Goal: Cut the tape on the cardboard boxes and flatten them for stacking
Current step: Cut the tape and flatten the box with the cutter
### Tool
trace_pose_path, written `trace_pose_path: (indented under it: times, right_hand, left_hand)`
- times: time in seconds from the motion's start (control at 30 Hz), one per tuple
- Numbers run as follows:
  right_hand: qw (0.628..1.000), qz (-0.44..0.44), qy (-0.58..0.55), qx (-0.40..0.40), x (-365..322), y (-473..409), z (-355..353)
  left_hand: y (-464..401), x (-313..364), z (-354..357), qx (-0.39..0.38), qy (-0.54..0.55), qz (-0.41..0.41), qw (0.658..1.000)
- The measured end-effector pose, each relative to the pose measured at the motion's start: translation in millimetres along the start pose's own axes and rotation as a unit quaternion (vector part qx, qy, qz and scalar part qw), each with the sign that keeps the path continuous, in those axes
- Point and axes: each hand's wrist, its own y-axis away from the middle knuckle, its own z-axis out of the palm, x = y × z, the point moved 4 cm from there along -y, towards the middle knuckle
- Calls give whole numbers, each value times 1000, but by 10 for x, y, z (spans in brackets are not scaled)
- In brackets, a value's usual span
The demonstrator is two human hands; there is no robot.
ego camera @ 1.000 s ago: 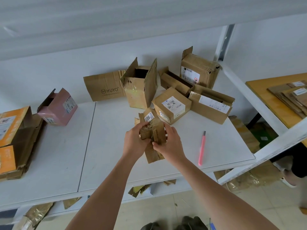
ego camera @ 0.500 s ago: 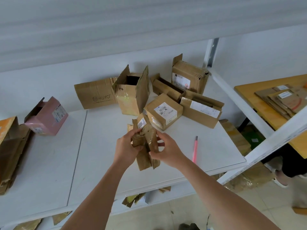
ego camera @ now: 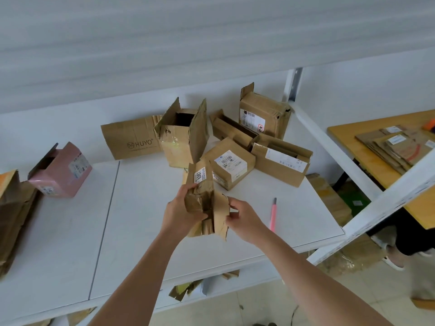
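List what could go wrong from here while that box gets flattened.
1. The pink cutter lies just beside the right hand; a sweeping arm might knock it off the shelf.
2. The crumpled box is held in the air by both hands, the left hand gripping its side; the torn cardboard may rip rather than fold flat.

Both forearms enter from the lower edge, bare to the frame edge; no sleeve shows. Left hand (ego camera: 180, 214) and right hand (ego camera: 244, 220) are bare: no gloves, rings or watch visible.
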Motion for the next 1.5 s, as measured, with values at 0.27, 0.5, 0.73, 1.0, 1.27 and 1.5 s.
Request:
trace_pose_path:
  times: [0.27, 0.5, 0.73, 1.0, 1.27, 1.5]
  right_hand:
    - [1000, -16, 4, 19, 69, -14, 67]
    - [999, -25, 14, 29, 59, 5, 122]
    - [999, -25, 5, 45, 111, -3, 138]
    - [999, -28, -12, 43, 46, 41, 161]
    - [993, -117, -22, 28, -352, 11, 90]
    - [989, 83, 117, 34, 166, 30, -53]
  left_hand:
    - [115, -142, 96, 78, 73, -21, 994]
    - [133, -271, 143, 42, 32, -11, 999]
    - [153, -249, 81, -24, -10, 9, 1000]
    - [161, -225, 31, -57, -12, 1, 998]
    - [121, 38, -94, 71, -93, 75, 990]
    - [141, 175, 168, -28, -405, 225, 886]
